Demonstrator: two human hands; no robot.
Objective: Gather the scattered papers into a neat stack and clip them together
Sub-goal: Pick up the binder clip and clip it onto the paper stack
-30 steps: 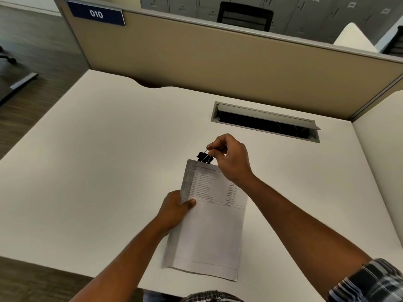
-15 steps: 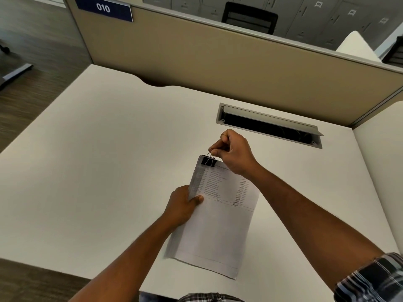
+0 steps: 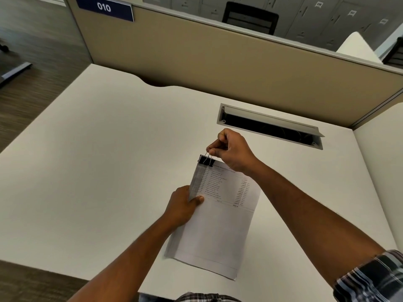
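Note:
A stack of white printed papers (image 3: 216,227) lies on the white desk (image 3: 98,171), its edges lined up. A black binder clip (image 3: 205,160) sits on the stack's top left corner. My right hand (image 3: 232,152) pinches the clip's wire handles between thumb and fingers. My left hand (image 3: 183,205) grips the stack's left edge, thumb on top of the sheets.
An open cable tray slot (image 3: 269,127) is set in the desk just behind my right hand. A beige partition (image 3: 218,62) with a blue "010" sign (image 3: 104,7) closes the back. A second partition (image 3: 379,162) stands at the right.
The clip has gone from held above the corner to seated on the papers' top left corner. My right hand now holds only its wire handles. The left hand keeps its grip.

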